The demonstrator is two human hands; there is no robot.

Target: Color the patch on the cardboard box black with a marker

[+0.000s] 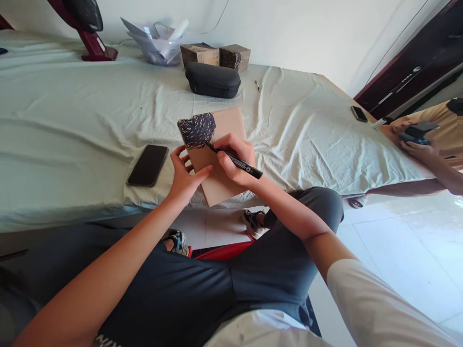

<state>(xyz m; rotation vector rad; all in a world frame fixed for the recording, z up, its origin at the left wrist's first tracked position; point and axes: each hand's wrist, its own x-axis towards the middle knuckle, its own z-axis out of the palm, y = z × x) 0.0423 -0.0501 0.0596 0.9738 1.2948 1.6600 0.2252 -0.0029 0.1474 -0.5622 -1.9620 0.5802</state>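
Head view shows the right hand [235, 161] pinching a black marker [237, 161] on the tan board [220, 183], which overhangs the bed edge [108, 207] steadied by the left hand's [184, 176] curled fingers; loosened support risks a slipped, smeared stroke.

Surface: a bed under a wrinkled pale green sheet [72, 111].
Wall: plain white [289, 29], beyond the bed.
Floor: glossy white tiles [398, 250], brightly lit.
Furniture: dark wooden cabinet [415, 62], upper right.
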